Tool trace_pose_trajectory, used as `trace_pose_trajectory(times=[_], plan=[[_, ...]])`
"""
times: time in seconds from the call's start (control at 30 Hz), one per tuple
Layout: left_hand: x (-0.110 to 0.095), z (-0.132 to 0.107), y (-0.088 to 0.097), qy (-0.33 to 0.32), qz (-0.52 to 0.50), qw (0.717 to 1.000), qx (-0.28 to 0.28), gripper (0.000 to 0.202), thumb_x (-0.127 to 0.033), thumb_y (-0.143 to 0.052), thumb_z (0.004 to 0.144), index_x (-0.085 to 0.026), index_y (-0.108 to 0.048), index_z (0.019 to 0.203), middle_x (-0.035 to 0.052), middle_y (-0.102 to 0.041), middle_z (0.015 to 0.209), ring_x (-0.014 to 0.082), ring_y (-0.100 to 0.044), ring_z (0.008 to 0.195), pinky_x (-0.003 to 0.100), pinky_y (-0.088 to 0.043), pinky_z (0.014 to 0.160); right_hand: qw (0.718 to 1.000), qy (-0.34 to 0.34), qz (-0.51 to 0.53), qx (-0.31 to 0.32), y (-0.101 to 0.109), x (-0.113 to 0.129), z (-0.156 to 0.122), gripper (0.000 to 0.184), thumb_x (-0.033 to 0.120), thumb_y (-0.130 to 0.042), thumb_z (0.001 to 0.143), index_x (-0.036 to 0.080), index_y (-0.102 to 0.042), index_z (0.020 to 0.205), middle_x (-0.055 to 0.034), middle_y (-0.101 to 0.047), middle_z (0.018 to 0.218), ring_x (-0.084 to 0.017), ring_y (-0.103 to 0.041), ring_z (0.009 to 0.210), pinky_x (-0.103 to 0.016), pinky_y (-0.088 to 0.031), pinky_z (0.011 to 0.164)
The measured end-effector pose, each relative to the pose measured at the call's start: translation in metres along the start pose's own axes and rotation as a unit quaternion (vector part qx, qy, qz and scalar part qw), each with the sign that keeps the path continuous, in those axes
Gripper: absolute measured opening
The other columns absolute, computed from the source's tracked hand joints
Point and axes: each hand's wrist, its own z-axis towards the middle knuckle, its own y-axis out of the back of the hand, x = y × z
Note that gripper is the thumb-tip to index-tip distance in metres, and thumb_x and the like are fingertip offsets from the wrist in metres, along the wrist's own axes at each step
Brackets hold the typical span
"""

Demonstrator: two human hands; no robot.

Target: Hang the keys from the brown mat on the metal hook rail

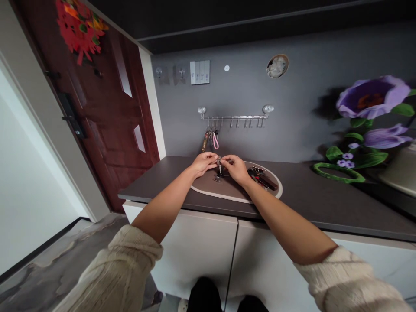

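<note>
Both hands of the person meet above the middle of the counter, and the fingertips nearly touch. The left hand and the right hand each pinch, between thumb and fingers, a small metal key ring. A short dark key piece hangs down from it toward the oval mat, so its long axis stands almost upright. The exact grip is partly hidden by the fingers.

On the right part of the mat lies a bunch of black keys, its long axis slanting toward the lower right. The right hand is nearer to this bunch than the left hand.

Behind, a metal hook rail is fixed on the grey wall, and key chains with a pink strap hang from it. A dark red door stands at the upper left of the frame.
</note>
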Motion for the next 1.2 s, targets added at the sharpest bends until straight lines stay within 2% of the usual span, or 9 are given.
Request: trace_pose_trajectory(times=[0.4, 0.67, 0.8, 0.97, 1.2], plan=[[0.000, -0.001, -0.001, 0.004, 0.003, 1.000, 0.009, 0.015, -0.019, -0.065, 0.066, -0.011, -0.059, 0.077, 0.0015, -0.061, 0.076, 0.0083, -0.057, 0.075, 0.039, -0.040, 0.089, 0.999, 0.017, -0.009, -0.029, 0.003, 0.002, 0.001, 0.016, 0.031, -0.054, 0.070, 0.017, -0.061, 0.072, -0.0021, -0.060, 0.075, -0.013, -0.053, 0.071, -0.028, -0.041, 0.072], [-0.002, -0.001, 0.001, 0.011, -0.021, 1.000, -0.006, 0.015, -0.019, -0.064, 0.067, -0.011, -0.059, 0.079, 0.0048, -0.062, 0.082, 0.0110, -0.059, 0.078, 0.038, -0.043, 0.086, 0.999, 0.012, 0.041, -0.007, 0.006, 0.002, 0.002, 0.016, 0.031, -0.049, 0.071, 0.016, -0.055, 0.072, -0.0007, -0.057, 0.071, -0.012, -0.051, 0.067, -0.025, -0.040, 0.069], [-0.002, 0.000, 0.002, 0.014, -0.005, 0.999, -0.033, 0.014, -0.019, -0.063, 0.068, -0.011, -0.059, 0.079, 0.0057, -0.061, 0.084, 0.0104, -0.058, 0.075, 0.035, -0.046, 0.081, 0.999, 0.008, 0.044, -0.014, 0.007, -0.001, 0.004, 0.017, 0.032, -0.049, 0.071, 0.016, -0.054, 0.071, 0.0001, -0.054, 0.067, -0.011, -0.048, 0.063, -0.025, -0.040, 0.066], [0.002, 0.003, 0.004, 0.001, 0.046, 0.996, -0.072, 0.015, -0.024, -0.062, 0.068, -0.013, -0.059, 0.078, 0.0052, -0.061, 0.082, 0.0089, -0.057, 0.070, 0.026, -0.047, 0.069, 0.993, -0.028, 0.110, -0.026, 0.007, 0.001, 0.007, 0.017, 0.034, -0.050, 0.070, 0.017, -0.050, 0.071, 0.0006, -0.052, 0.067, -0.011, -0.049, 0.063, -0.025, -0.044, 0.063], [0.010, 0.006, 0.005, -0.010, 0.127, 0.989, -0.076, 0.020, -0.028, -0.062, 0.066, -0.013, -0.059, 0.078, 0.0053, -0.063, 0.078, 0.0076, -0.056, 0.063, 0.018, -0.042, 0.055, 0.979, -0.078, 0.179, -0.052, 0.013, 0.015, 0.026, 0.020, 0.035, -0.055, 0.065, 0.017, -0.049, 0.071, 0.0016, -0.050, 0.066, -0.009, -0.049, 0.060, -0.025, -0.047, 0.060]])
